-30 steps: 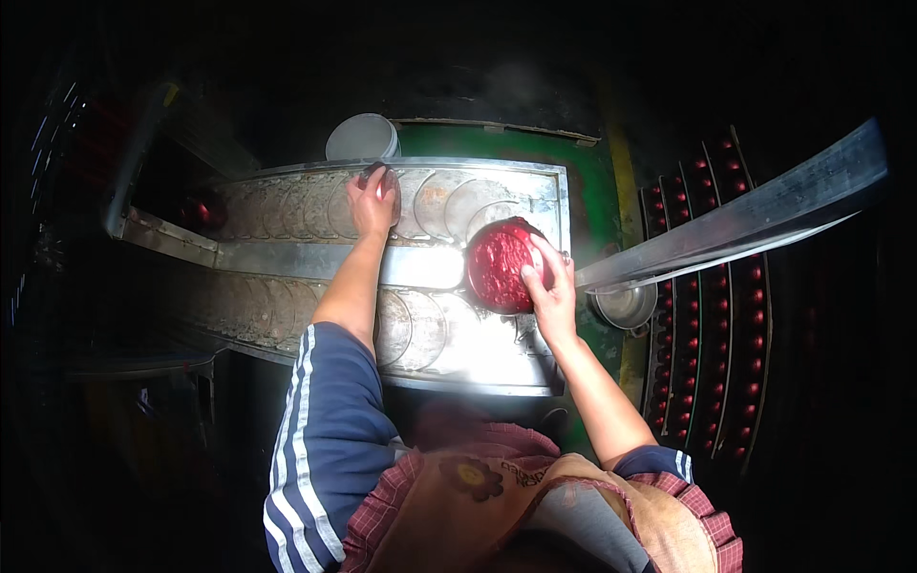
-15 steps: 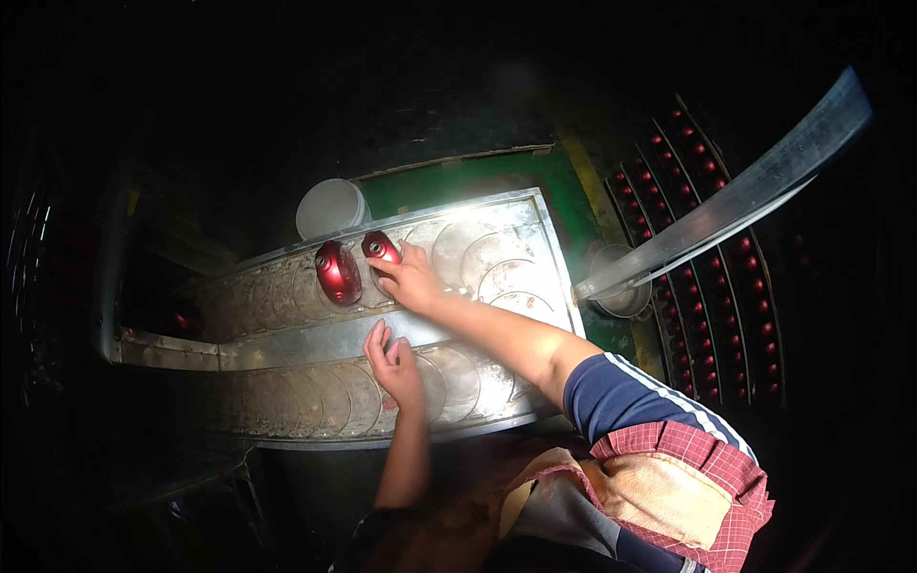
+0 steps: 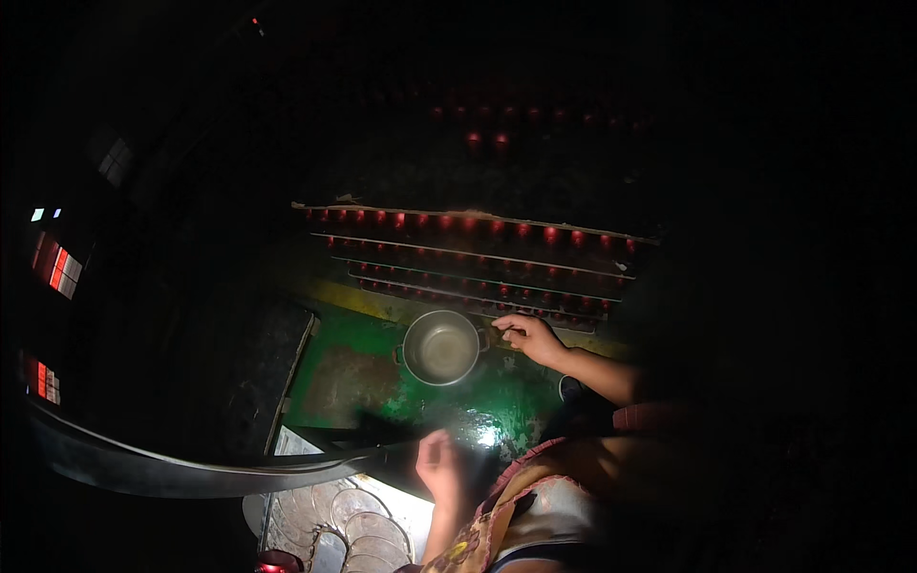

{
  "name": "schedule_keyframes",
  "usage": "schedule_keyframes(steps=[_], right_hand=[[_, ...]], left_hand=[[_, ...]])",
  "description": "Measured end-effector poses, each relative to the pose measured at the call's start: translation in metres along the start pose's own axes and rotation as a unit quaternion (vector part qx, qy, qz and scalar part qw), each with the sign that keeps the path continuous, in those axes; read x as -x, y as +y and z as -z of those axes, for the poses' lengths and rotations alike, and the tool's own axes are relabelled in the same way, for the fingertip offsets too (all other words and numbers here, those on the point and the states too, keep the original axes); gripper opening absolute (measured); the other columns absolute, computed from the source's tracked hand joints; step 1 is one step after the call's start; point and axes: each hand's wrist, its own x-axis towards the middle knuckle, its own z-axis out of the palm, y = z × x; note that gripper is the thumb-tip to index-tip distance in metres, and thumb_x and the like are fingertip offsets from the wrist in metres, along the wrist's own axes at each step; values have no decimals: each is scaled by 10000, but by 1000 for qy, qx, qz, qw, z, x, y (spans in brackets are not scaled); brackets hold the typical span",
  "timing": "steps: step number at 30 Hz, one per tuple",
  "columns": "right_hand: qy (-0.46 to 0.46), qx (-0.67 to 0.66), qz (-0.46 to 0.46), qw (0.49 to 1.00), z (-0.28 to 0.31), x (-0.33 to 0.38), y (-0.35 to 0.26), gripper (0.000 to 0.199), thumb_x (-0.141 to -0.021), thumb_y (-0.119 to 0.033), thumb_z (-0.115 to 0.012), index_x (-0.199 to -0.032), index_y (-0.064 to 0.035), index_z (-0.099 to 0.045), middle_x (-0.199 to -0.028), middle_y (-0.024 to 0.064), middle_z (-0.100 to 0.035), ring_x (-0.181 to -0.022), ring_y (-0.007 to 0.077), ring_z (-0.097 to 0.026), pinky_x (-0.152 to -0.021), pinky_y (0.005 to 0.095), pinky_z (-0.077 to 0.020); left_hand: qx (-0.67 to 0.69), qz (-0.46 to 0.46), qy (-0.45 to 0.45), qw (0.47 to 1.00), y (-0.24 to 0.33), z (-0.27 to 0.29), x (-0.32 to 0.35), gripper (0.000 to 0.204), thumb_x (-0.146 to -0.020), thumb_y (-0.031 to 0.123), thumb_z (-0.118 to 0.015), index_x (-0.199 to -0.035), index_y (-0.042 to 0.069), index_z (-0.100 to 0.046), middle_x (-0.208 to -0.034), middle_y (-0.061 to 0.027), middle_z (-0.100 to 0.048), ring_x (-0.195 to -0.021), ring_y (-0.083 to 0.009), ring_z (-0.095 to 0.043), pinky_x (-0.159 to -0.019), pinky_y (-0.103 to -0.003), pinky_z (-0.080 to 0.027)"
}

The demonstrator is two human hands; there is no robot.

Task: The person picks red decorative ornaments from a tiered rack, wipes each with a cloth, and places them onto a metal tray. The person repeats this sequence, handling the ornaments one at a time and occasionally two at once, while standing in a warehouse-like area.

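A round two-handled metal pot (image 3: 441,348) stands on the green floor, and its inside shows only a bare bottom. My right hand (image 3: 527,338) is just right of the pot, beside its right handle. Its fingers reach toward that handle, somewhat apart, and nothing shows between them. Lower in the view, my left hand (image 3: 438,464) is raised near the corner of the metal conveyor. Motion blurs its fingers, and I see no object in it. At the bottom left, a glossy red rounded piece (image 3: 277,562) lies on the conveyor, cut off by the picture's edge.
The metal conveyor (image 3: 377,525), with overlapping crescent plates, fills the lower left. A long curved metal strip (image 3: 191,476) sweeps across from the left above it. Beyond the pot are racks (image 3: 468,253) with rows of red pieces. A yellow floor stripe (image 3: 353,299) runs before them.
My view has swung right, from the conveyor to the pot and racks. My right hand has left the red piece it was touching and is now beside the pot.
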Motion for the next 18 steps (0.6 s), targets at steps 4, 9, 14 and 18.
schedule_keyframes(steps=[4, 9, 14, 18], right_hand=[[220, 134, 83, 963, 191, -65, -42, 367, -944, -26, -619, -1305, -92, -605, -1175, 50, -653, -1086, 183, -608, -929, 324, -469], [385, 312, 101, 863, 369, -140, -94, 506, -845, -85, -731, -1326, -161, -591, -1293, 155, -587, -1206, 332, -565, -1010, 401, -470], [468, 484, 142, 726, 490, -218, -102, 575, -800, -148, -775, -1342, -184, -586, -1257, 141, -596, -1128, 325, -577, -950, 423, -496], [466, 574, 66, 670, 570, -263, -85, 593, -772, -185, -775, -1335, -180, -590, -1266, 139, -616, -1153, 362, -573, -988, 482, -477]], left_hand=[[-66, -32, -70, 995, 20, -142, -93, 219, -927, 6, -628, -1143, 36, -652, -996, -32, -657, -816, -92, -597, -672, -238, -496], [-164, -233, -186, 940, 70, -290, -253, 367, -897, -22, -633, -1254, 62, -632, -1269, -80, -593, -997, -172, -648, -781, -298, -555], [-363, -391, -139, 835, 100, -421, -387, 556, -798, 42, -715, -1323, 189, -607, -1359, -183, -538, -1226, -387, -512, -1059, -436, -427], [-448, -369, -132, 803, 90, -495, -456, 663, -796, 123, -759, -1408, 260, -541, -1442, -245, -443, -1328, -434, -417, -1099, -467, -393]])
